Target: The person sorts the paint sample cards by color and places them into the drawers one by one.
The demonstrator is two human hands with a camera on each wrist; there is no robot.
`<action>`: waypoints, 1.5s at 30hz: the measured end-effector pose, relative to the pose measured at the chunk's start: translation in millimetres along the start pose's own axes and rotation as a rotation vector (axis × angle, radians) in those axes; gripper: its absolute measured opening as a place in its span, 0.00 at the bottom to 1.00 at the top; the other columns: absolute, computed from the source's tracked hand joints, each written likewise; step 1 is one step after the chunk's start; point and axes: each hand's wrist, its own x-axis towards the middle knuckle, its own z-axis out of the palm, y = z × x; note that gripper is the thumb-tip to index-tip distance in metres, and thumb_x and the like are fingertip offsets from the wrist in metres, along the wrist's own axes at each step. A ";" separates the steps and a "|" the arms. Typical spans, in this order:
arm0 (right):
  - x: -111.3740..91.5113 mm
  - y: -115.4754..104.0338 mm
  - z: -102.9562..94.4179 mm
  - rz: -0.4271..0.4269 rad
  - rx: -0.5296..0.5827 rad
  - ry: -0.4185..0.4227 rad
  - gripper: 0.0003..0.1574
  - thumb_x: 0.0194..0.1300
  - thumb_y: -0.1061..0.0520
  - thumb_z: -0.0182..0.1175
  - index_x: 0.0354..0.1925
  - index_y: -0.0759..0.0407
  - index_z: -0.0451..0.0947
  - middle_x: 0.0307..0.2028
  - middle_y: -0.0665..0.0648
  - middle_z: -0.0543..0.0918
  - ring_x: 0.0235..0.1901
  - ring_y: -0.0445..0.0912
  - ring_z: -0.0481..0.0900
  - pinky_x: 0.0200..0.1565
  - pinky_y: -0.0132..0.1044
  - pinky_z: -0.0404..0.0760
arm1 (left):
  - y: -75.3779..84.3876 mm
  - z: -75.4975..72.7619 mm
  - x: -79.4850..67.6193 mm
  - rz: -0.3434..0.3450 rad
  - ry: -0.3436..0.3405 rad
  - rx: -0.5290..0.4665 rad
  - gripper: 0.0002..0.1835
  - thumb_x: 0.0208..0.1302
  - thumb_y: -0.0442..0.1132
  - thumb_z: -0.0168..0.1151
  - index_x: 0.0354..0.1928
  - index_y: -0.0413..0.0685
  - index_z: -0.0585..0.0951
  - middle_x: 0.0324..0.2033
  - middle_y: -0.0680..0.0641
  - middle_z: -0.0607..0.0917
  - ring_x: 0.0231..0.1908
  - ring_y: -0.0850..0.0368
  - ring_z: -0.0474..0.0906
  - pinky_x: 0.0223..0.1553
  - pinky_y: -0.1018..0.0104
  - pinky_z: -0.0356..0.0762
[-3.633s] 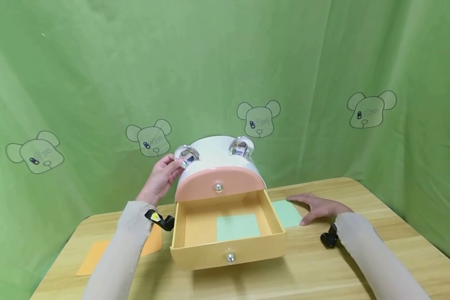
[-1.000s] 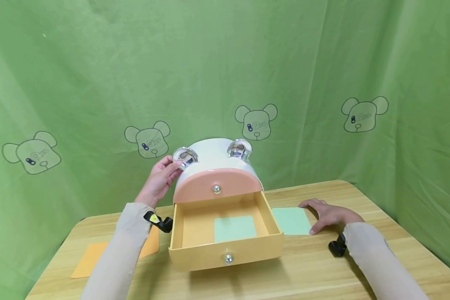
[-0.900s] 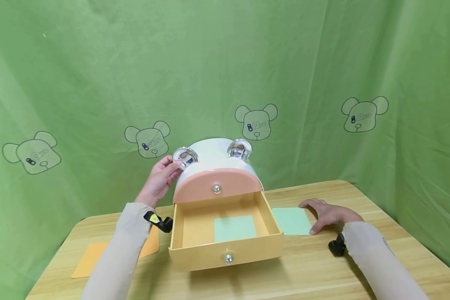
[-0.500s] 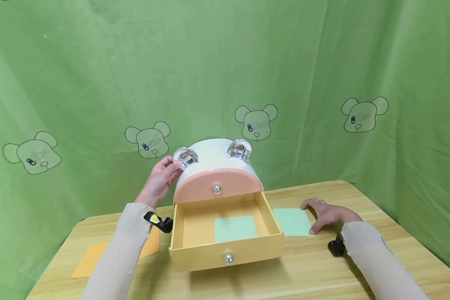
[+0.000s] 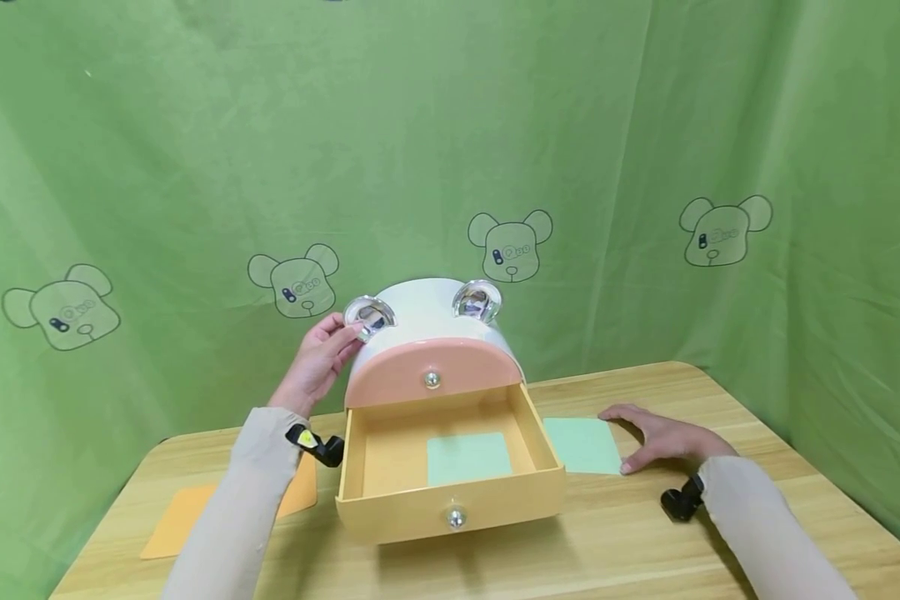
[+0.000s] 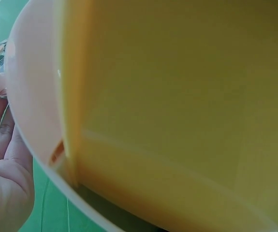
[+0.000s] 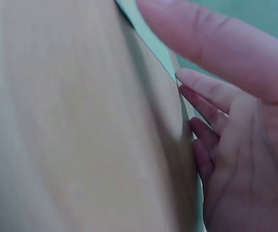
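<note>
In the head view a white, animal-shaped storage box (image 5: 420, 308) stands on the table. My left hand (image 5: 317, 358) pinches the left silver eye (image 5: 371, 317) on its top; the left wrist view shows the thumb over that shiny part. The yellow lower drawer (image 5: 450, 500) is pulled out, with a mint-green paper sheet (image 5: 468, 458) lying inside. Right of the drawer another mint-green paper sheet (image 5: 583, 446) lies flat. My right hand (image 5: 667, 437) touches its right edge, thumb at the near corner and fingertips at the far one.
Orange paper (image 5: 183, 517) lies on the wooden table (image 5: 645, 554), partly under my left sleeve. The pink upper drawer (image 5: 435, 371) is closed. Behind the table hangs a green curtain (image 5: 390, 125) with printed bear heads.
Since the oldest frame, the loose green sheet has slid right, away from the drawer, along with my right hand. Lately only my right wrist has turned slightly. My left hand keeps its hold.
</note>
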 end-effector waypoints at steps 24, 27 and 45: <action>7.6 -14.2 0.6 0.063 -0.107 -0.031 0.61 0.37 0.47 0.77 0.66 0.62 0.58 0.64 0.72 0.58 0.63 0.71 0.51 0.57 0.74 0.57 | -1.2 -2.6 0.0 0.003 0.007 -0.006 0.07 0.64 0.26 0.53 0.33 0.46 0.74 0.38 0.51 0.81 0.35 0.64 0.80 0.42 0.77 0.81; 9.5 -15.6 0.1 0.079 -0.118 -0.035 0.60 0.36 0.47 0.77 0.64 0.62 0.59 0.63 0.70 0.61 0.62 0.69 0.54 0.57 0.70 0.61 | -1.5 -2.5 0.0 0.001 0.007 -0.007 0.08 0.64 0.26 0.53 0.32 0.47 0.74 0.38 0.52 0.82 0.35 0.63 0.80 0.41 0.78 0.81; 17.8 -30.8 -3.5 0.188 -0.183 -0.053 0.56 0.30 0.54 0.80 0.56 0.62 0.62 0.56 0.67 0.66 0.55 0.63 0.62 0.53 0.60 0.70 | -1.2 -1.3 1.0 -0.002 0.007 0.002 0.06 0.64 0.27 0.53 0.35 0.46 0.73 0.39 0.51 0.81 0.36 0.64 0.81 0.42 0.78 0.81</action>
